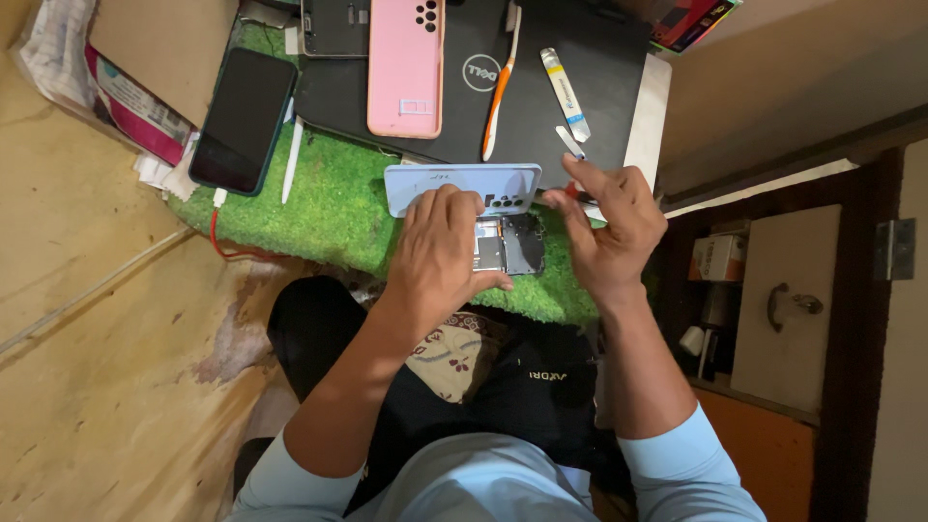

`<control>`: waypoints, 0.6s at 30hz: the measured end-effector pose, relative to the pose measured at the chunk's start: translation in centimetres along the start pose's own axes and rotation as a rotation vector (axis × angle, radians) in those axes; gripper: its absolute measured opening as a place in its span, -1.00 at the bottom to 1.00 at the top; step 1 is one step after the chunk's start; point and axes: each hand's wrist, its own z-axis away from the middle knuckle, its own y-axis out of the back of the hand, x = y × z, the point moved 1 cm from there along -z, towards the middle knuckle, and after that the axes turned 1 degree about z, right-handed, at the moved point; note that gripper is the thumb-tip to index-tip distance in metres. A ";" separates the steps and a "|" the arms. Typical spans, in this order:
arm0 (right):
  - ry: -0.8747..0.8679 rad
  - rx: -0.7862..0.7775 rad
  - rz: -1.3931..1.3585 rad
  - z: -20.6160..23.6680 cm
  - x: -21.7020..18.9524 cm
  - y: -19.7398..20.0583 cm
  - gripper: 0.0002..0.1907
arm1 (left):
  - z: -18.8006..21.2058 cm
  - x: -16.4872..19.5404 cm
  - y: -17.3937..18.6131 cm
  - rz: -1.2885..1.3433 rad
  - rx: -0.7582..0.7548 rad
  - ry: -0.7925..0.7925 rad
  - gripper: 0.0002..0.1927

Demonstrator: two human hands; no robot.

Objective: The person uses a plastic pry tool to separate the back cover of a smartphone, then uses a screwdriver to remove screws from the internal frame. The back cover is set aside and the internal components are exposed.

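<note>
An opened phone (510, 244) with its insides showing lies on a green grass-like mat (329, 198). My left hand (440, 246) presses down on it and covers its left part. A pale blue phone back cover (454, 184) lies just behind that hand. My right hand (609, 227) is closed around a small tool with a red handle (580, 193), its tip near the phone's right edge.
A closed black laptop (541, 106) at the back carries a pink phone cover (406, 63), an orange and white toothbrush (500, 92), a small white tube (565, 92) and metal tweezers (568, 141). A dark phone (242, 121) lies left. A cabinet door (783, 309) stands right.
</note>
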 end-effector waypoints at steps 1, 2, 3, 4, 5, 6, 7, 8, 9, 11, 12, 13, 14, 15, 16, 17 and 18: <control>0.011 -0.003 -0.041 -0.1 0.1 0.1 -0.53 | 0.0 0.0 0.0 0.000 -0.001 -0.001 -0.04; 0.020 -0.041 -0.111 -0.2 0.2 0.1 -0.54 | 0.0 0.0 0.1 0.009 -0.005 0.002 -0.05; 0.027 -0.079 -0.181 -0.4 0.3 0.3 -0.55 | 0.1 0.0 0.1 0.018 -0.009 0.005 -0.06; 0.035 -0.116 -0.252 -0.5 0.3 0.3 -0.56 | 0.1 0.0 0.1 0.025 -0.013 0.007 -0.08; -0.001 -0.131 -0.285 -0.5 0.3 0.5 -0.58 | 0.1 0.1 0.1 0.028 -0.013 0.011 -0.09; -0.037 -0.144 -0.318 -0.4 0.2 0.7 -0.60 | 0.1 0.1 0.1 0.031 -0.013 0.013 -0.10; -0.070 -0.158 -0.351 -0.4 0.1 0.7 -0.63 | 0.0 0.1 0.1 0.032 -0.011 0.016 -0.11; -0.017 -0.143 -0.300 -0.5 0.1 0.7 -0.62 | -0.1 0.2 0.1 0.028 -0.021 0.009 -0.12; 0.034 -0.129 -0.250 -0.5 0.0 0.7 -0.62 | -0.1 0.2 0.1 0.025 -0.032 0.004 -0.13; 0.041 -0.080 -0.130 -0.5 0.0 0.3 -0.60 | -0.1 0.3 0.2 0.027 -0.037 -0.011 -0.16; -0.004 -0.049 -0.062 -0.4 -0.1 0.2 -0.59 | -0.1 0.3 0.2 0.033 -0.033 -0.019 -0.17; -0.050 -0.017 0.005 -0.3 -0.1 0.1 -0.58 | 0.0 0.3 0.3 0.039 -0.029 -0.026 -0.19; -0.034 -0.024 -0.026 -0.4 -0.1 0.2 -0.58 | -0.1 0.3 0.3 0.041 -0.046 -0.014 -0.20; -0.018 -0.031 -0.056 -0.4 -0.1 0.3 -0.57 | -0.1 0.4 0.3 0.044 -0.063 -0.003 -0.21; 0.000 -0.037 -0.086 -0.5 -0.2 0.4 -0.56 | -0.2 0.4 0.2 0.047 -0.078 0.007 -0.22; -0.047 -0.056 -0.194 -0.6 -0.2 0.5 -0.59 | -0.3 0.5 0.2 0.037 -0.106 0.020 -0.24; -0.096 -0.076 -0.301 -0.4 -0.5 0.5 -0.62 | -0.4 0.5 0.1 0.029 -0.135 0.035 -0.25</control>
